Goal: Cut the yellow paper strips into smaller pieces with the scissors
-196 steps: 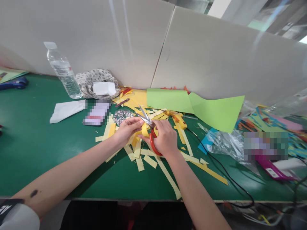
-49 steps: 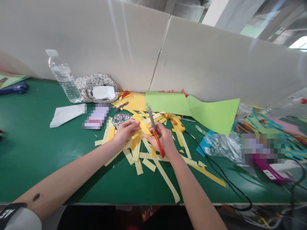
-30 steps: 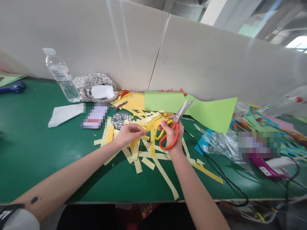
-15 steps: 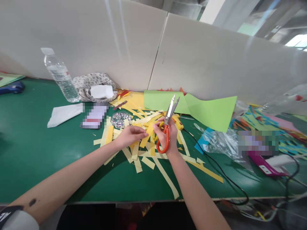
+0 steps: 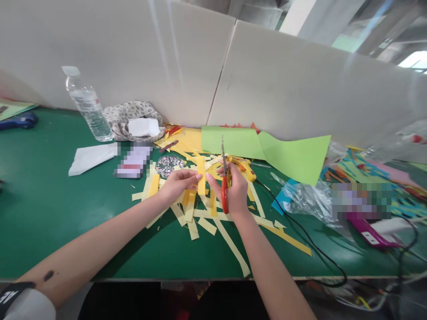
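Turned edge-on since half a second ago, the red-handled scissors (image 5: pixel 224 195) stand nearly upright, gripped by the right hand (image 5: pixel 237 192), and the yellow strip (image 5: pixel 201 165) has swung straight, pinched between thumb and fingers of the left hand (image 5: pixel 177 185). Pale paper strips (image 5: pixel 207 226) lie scattered beneath both hands on the green table (image 5: pixel 140 255), with a yellow glue gun (image 5: pixel 247 170) just beyond the right hand and a water bottle (image 5: pixel 88 109) well off to the left

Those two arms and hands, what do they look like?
Both the left hand and right hand are bare, no gloves. The left arm has an oval mark and a pale sleeve with a black band and white letters. No sleeve shows on the right arm.
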Demonstrator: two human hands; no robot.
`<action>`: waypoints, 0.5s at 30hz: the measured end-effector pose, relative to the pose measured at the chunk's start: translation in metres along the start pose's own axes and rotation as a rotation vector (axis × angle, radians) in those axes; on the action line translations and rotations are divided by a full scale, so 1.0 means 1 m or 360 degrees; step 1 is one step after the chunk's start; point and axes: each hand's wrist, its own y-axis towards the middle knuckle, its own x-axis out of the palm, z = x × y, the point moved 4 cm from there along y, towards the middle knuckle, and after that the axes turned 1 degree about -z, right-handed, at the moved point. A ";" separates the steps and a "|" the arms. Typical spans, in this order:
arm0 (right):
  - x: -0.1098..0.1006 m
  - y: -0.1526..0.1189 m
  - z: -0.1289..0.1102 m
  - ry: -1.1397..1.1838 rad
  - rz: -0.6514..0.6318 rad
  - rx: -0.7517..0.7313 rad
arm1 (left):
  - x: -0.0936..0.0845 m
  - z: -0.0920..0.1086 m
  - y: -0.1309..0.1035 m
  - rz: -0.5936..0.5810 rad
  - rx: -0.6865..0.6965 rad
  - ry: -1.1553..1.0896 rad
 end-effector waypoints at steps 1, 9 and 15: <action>0.001 0.000 -0.002 -0.0125 -0.0015 -0.0085 | -0.003 0.000 0.001 0.0061 0.0014 -0.0088; 0.016 -0.007 -0.014 -0.0587 -0.0390 -0.0284 | -0.016 0.005 0.003 0.0363 0.0157 -0.0536; 0.020 -0.009 -0.015 -0.0742 -0.0429 -0.0251 | -0.010 0.005 -0.001 0.0329 0.0154 -0.0587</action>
